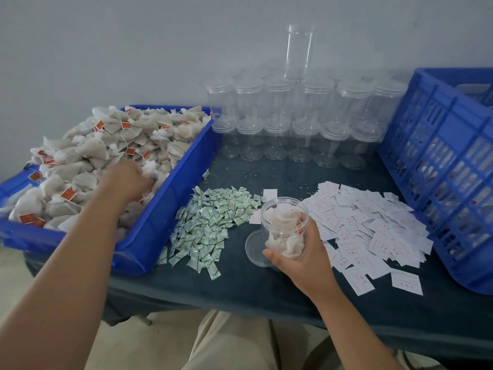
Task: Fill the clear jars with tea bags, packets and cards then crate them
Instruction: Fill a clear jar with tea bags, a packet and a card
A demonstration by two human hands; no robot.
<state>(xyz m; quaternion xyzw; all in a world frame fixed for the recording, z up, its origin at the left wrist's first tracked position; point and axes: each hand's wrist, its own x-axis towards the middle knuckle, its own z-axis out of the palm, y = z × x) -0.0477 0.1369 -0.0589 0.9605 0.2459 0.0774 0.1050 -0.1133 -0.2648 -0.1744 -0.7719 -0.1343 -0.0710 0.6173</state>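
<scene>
Both forearms reach out over the dark bench (240, 287). My right hand (301, 260) grips a clear jar (284, 228) from below, thumb on its near side and fingers wrapped round the far side, with the open mouth tilted towards me. Soft, crumpled tea bags fill it partway, one red tag showing against the smooth plastic wall. Its round lid (252, 252) lies flat on the bench, just left of my thumb.

My left hand (128, 180) is sunk into the heap of gauzy, pyramid-shaped tea bags (90, 148) in the blue plastic tray (165, 228); the fingers are blurred and buried, so I cannot tell whether they hold anything.

Between tray and jar lies a pile of small, glossy green-and-white packets (210, 222). Flat white cards (368, 225) spread out to the right of the jar. Lidded jars (280, 124) stand stacked at the back, beside a blue slatted crate (440, 156).
</scene>
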